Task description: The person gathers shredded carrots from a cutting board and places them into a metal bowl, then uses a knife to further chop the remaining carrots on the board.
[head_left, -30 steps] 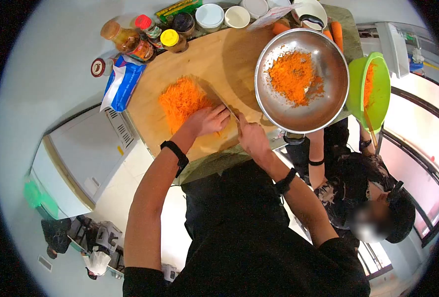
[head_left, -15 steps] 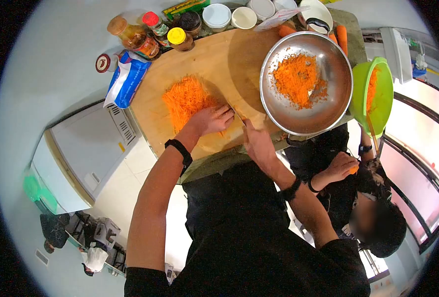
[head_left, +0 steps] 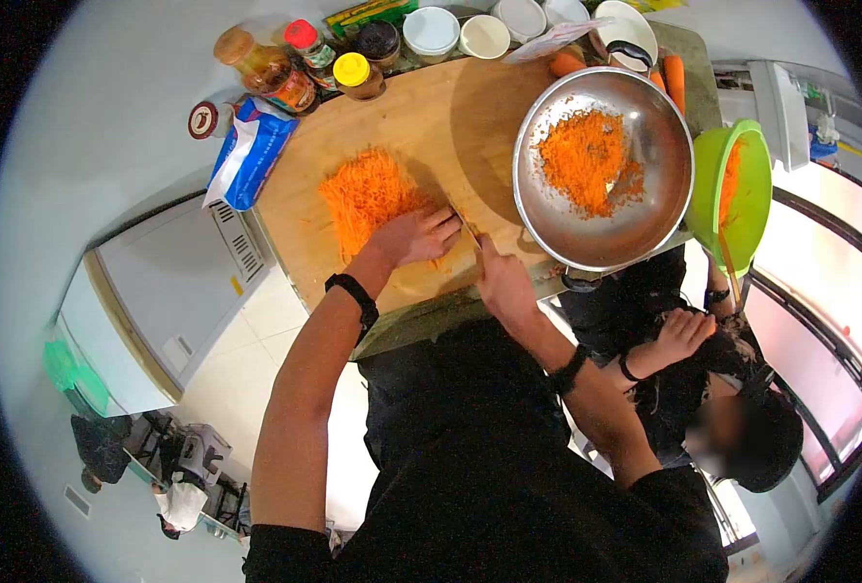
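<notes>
Wrapped round a knife handle, my right hand (head_left: 506, 289) is at the near edge of the wooden cutting board (head_left: 450, 107). The knife (head_left: 466, 225) is seen nearly edge-on, its blade close beside my left fingertips. My left hand (head_left: 415, 236) rests with bent fingers on the near right side of a heap of shredded carrot (head_left: 366, 194), holding it against the board. A few loose shreds lie below that hand. To the right of the knife sits a large steel bowl (head_left: 601, 238) with finely chopped carrot (head_left: 583, 160) inside.
A green basin (head_left: 756, 209) with grated carrot stands at right, where a co-worker's hand (head_left: 681, 333) holds an orange piece. Whole carrots (head_left: 675, 83), bottles, jars (head_left: 361, 76) and white tubs (head_left: 431, 34) line the back. A blue packet (head_left: 256, 155) lies left.
The co-worker's hand has shifted slightly at right. My hands and the knife stay in nearly the same place; the view has moved a little.
</notes>
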The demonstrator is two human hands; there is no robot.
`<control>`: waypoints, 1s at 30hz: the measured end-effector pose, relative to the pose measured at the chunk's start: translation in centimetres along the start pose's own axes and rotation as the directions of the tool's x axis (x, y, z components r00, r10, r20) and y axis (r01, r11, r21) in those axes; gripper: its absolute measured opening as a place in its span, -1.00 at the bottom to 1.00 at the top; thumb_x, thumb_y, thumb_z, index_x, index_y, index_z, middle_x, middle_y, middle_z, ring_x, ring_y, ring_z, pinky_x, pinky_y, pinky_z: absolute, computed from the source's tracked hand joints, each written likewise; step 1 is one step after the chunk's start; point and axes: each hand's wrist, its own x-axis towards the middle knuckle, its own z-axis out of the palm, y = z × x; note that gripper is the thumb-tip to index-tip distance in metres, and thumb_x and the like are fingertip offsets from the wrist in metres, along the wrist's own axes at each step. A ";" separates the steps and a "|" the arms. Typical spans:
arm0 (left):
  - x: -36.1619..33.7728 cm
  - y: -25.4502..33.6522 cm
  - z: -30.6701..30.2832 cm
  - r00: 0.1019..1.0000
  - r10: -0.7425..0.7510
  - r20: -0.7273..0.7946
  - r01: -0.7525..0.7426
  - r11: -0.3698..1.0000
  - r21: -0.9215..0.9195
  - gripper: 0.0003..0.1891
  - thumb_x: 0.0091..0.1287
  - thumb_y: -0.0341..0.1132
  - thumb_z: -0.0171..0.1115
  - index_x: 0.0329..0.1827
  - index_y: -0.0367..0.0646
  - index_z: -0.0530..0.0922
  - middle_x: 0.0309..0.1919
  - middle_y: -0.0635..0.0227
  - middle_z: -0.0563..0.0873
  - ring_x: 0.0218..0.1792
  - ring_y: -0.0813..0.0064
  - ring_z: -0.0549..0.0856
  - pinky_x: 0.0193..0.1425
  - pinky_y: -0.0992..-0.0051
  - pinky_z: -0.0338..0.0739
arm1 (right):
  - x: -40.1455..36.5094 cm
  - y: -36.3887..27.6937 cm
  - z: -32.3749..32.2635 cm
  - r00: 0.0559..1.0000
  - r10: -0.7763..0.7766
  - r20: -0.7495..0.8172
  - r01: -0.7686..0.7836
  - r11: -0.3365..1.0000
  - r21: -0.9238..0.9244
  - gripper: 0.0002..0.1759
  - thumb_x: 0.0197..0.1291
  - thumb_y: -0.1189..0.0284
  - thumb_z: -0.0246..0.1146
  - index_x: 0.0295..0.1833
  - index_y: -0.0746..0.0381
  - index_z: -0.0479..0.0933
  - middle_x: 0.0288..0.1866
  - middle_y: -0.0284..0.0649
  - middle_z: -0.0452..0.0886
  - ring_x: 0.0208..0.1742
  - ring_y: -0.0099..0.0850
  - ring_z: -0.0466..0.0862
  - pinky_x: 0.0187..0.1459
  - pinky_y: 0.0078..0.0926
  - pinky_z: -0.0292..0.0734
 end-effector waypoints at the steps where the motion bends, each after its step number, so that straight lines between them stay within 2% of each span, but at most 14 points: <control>1: 0.0 0.0 0.0 1.000 0.009 -0.002 -0.009 1.000 0.006 -0.77 0.24 -0.33 0.18 -0.07 -0.13 0.64 0.16 0.34 0.57 0.25 0.24 0.57 0.09 0.36 0.69 | 1.6 0.1 1.0 0.999 -0.005 -0.046 0.006 1.000 0.026 -0.60 0.40 0.40 0.10 0.24 0.39 0.37 -0.53 0.28 0.56 -0.42 0.24 0.65 -0.36 0.14 0.55; 5: -0.3 0.6 0.2 1.000 -0.009 0.024 0.009 1.000 -0.007 -0.75 0.26 -0.34 0.17 -0.02 -0.14 0.63 0.18 0.32 0.58 0.25 0.22 0.57 0.09 0.35 0.69 | 3.6 -0.3 0.4 0.999 -0.015 -0.050 0.019 0.996 0.086 -0.61 0.39 0.43 0.10 0.25 0.37 0.36 -0.53 0.27 0.57 -0.43 0.25 0.64 -0.36 0.15 0.55; 7: 0.0 0.1 0.2 0.998 -0.062 0.011 0.063 0.990 -0.129 -0.78 0.26 -0.36 0.18 -0.06 -0.15 0.63 0.11 0.31 0.60 0.19 0.21 0.60 0.08 0.35 0.70 | 1.2 0.7 0.4 0.996 -0.050 -0.072 0.056 0.995 0.080 -0.61 0.39 0.43 0.09 0.25 0.37 0.36 -0.53 0.27 0.57 -0.44 0.25 0.63 -0.37 0.16 0.54; 9: 0.0 0.0 0.3 0.998 -0.034 0.060 0.038 0.997 -0.062 -0.76 0.28 -0.29 0.17 -0.04 -0.09 0.64 0.15 0.37 0.58 0.24 0.26 0.56 0.03 0.34 0.72 | -0.6 0.6 0.3 0.993 -0.091 -0.081 0.096 0.993 0.070 -0.61 0.39 0.43 0.08 0.25 0.36 0.36 -0.54 0.26 0.57 -0.44 0.25 0.63 -0.38 0.17 0.53; 11: 0.0 0.0 0.8 0.993 -0.008 0.116 0.008 1.000 0.003 -0.74 0.29 -0.23 0.16 -0.01 -0.03 0.65 0.20 0.43 0.57 0.29 0.30 0.52 -0.02 0.34 0.74 | -1.0 -0.3 -0.6 0.990 0.106 0.097 -0.114 0.990 0.080 -0.44 0.31 0.44 0.12 0.42 0.25 0.28 -0.41 0.28 0.62 -0.35 0.19 0.69 -0.27 0.17 0.61; 14: -0.4 0.4 2.8 0.984 -0.136 0.118 0.156 0.971 -0.184 -0.74 0.29 -0.24 0.17 -0.01 -0.03 0.66 0.18 0.42 0.57 0.27 0.28 0.53 0.01 0.32 0.73 | 2.4 -0.5 0.6 0.997 0.011 -0.074 -0.003 0.993 0.115 -0.65 0.37 0.46 0.11 0.20 0.37 0.37 -0.52 0.27 0.57 -0.41 0.25 0.64 -0.35 0.16 0.53; 17: 0.0 0.4 1.0 0.990 -0.038 0.138 0.048 0.997 -0.064 -0.72 0.28 -0.25 0.16 0.01 -0.07 0.64 0.18 0.37 0.57 0.27 0.27 0.53 0.02 0.34 0.74 | 3.9 -0.9 -0.1 0.996 -0.034 -0.082 0.045 0.989 0.140 -0.66 0.37 0.47 0.12 0.20 0.36 0.37 -0.53 0.27 0.56 -0.40 0.26 0.63 -0.36 0.16 0.53; 20: 0.1 -0.3 0.8 0.999 0.024 0.048 -0.024 1.000 -0.004 -0.70 0.29 -0.26 0.15 0.04 -0.12 0.62 0.17 0.35 0.57 0.24 0.27 0.56 0.00 0.33 0.75 | 0.9 -0.1 -0.4 0.995 -0.076 -0.067 0.084 0.987 0.137 -0.66 0.39 0.45 0.11 0.20 0.36 0.37 -0.54 0.27 0.56 -0.41 0.26 0.63 -0.38 0.17 0.50; 21: 0.1 -0.2 0.5 0.999 0.026 0.037 -0.026 0.999 -0.024 -0.74 0.24 -0.30 0.16 -0.06 -0.18 0.64 0.13 0.26 0.58 0.19 0.23 0.59 0.05 0.35 0.72 | 0.2 -0.3 -0.8 0.994 -0.082 -0.068 0.091 0.987 0.132 -0.66 0.39 0.45 0.11 0.20 0.36 0.37 -0.54 0.27 0.56 -0.41 0.26 0.63 -0.38 0.17 0.50; 23: -0.1 -0.1 -0.2 0.999 0.026 0.030 -0.025 0.999 -0.048 -0.77 0.20 -0.35 0.17 -0.16 -0.25 0.66 0.09 0.18 0.60 0.15 0.18 0.62 0.09 0.36 0.68 | -1.0 -1.0 -1.6 0.987 0.092 0.135 -0.104 0.991 0.087 -0.52 0.33 0.43 0.14 0.33 0.31 0.31 -0.50 0.22 0.61 -0.36 0.21 0.68 -0.31 0.15 0.59; 24: -0.1 0.0 -0.3 0.997 0.021 0.079 -0.016 0.998 -0.056 -0.76 0.21 -0.35 0.17 -0.13 -0.26 0.66 0.12 0.18 0.60 0.15 0.17 0.61 0.12 0.36 0.67 | -1.0 -0.8 -1.3 0.986 0.093 0.136 -0.105 0.991 0.087 -0.52 0.33 0.43 0.14 0.33 0.31 0.31 -0.50 0.22 0.61 -0.36 0.21 0.68 -0.31 0.15 0.59; 26: -0.1 0.0 -0.5 0.992 0.014 0.127 -0.005 0.998 -0.066 -0.75 0.21 -0.36 0.17 -0.10 -0.26 0.65 0.15 0.18 0.59 0.16 0.17 0.61 0.15 0.37 0.66 | -0.6 -0.5 -0.6 0.999 0.008 0.037 -0.012 0.996 0.087 -0.57 0.37 0.40 0.12 0.29 0.29 0.32 -0.49 0.20 0.62 -0.35 0.22 0.68 -0.30 0.15 0.60; 28: -0.6 0.0 0.2 0.988 -0.104 0.118 0.124 0.976 -0.177 -0.70 0.34 -0.27 0.11 0.06 -0.18 0.61 0.10 0.24 0.61 0.17 0.20 0.62 0.08 0.31 0.70 | -0.6 -0.6 -1.3 1.000 0.021 -0.018 -0.019 0.992 0.122 -0.64 0.41 0.41 0.10 0.24 0.32 0.35 -0.51 0.22 0.59 -0.39 0.23 0.66 -0.37 0.14 0.54; 30: -1.1 0.3 0.5 0.991 -0.119 0.070 0.128 0.979 -0.159 -0.70 0.35 -0.26 0.12 0.06 -0.18 0.61 0.10 0.23 0.61 0.14 0.17 0.63 0.08 0.29 0.70 | -0.5 -0.7 -2.4 0.997 0.035 -0.075 -0.023 0.987 0.158 -0.69 0.45 0.42 0.08 0.19 0.36 0.38 -0.54 0.24 0.56 -0.43 0.24 0.63 -0.44 0.13 0.49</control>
